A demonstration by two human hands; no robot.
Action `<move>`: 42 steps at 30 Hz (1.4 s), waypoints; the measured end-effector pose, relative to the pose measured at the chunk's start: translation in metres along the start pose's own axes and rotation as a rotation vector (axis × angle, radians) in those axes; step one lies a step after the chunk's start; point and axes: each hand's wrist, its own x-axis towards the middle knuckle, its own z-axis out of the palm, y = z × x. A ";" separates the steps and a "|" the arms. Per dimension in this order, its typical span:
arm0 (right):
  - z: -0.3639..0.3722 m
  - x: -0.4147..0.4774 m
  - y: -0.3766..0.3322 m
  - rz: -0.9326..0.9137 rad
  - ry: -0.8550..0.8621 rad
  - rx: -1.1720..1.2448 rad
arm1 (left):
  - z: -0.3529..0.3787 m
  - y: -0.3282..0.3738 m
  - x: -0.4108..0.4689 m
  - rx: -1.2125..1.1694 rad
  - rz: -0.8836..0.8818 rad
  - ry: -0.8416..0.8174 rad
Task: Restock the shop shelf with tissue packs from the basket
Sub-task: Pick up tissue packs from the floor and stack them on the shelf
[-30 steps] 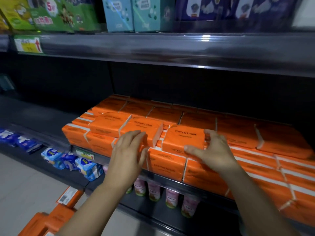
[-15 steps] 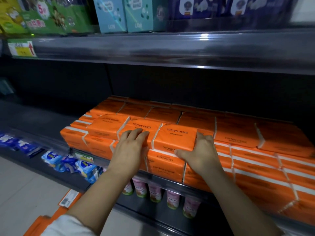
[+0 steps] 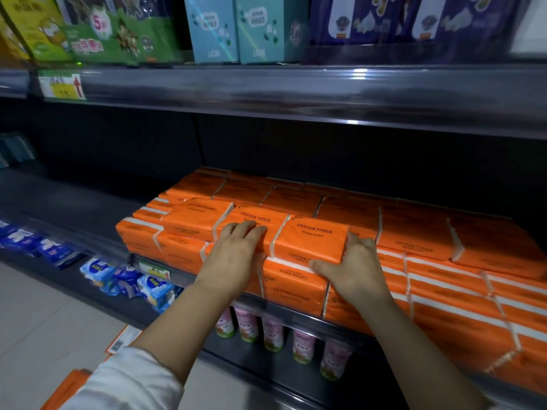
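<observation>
Dark shop shelf (image 3: 180, 275) carried stacked orange tissue packs (image 3: 414, 241). Toward 12 o'clock I watched my right hand (image 3: 353, 266) curled round the front pack (image 3: 313, 239), thumb beneath it. My left hand (image 3: 236, 250) lay flat, fingers together, on its 9 o'clock neighbour (image 3: 254, 217).

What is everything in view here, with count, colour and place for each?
Tissue packs: many, orange, stacked on middle shelf.
Boxes: two, teal, top shelf.
Bags: several, green and yellow, top shelf left.
Packages: several, dark blue, top shelf right.
Canisters: five visible, pink, lower shelf.
Small packs: several, blue-white, lower shelf left.
Left hand: one, flat on neighbouring pack.
Right hand: one, grips front pack by its end.
</observation>
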 end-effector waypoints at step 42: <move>0.099 -0.066 -0.096 -0.783 -0.207 -0.140 | -0.024 -0.156 -0.159 0.057 -0.474 0.006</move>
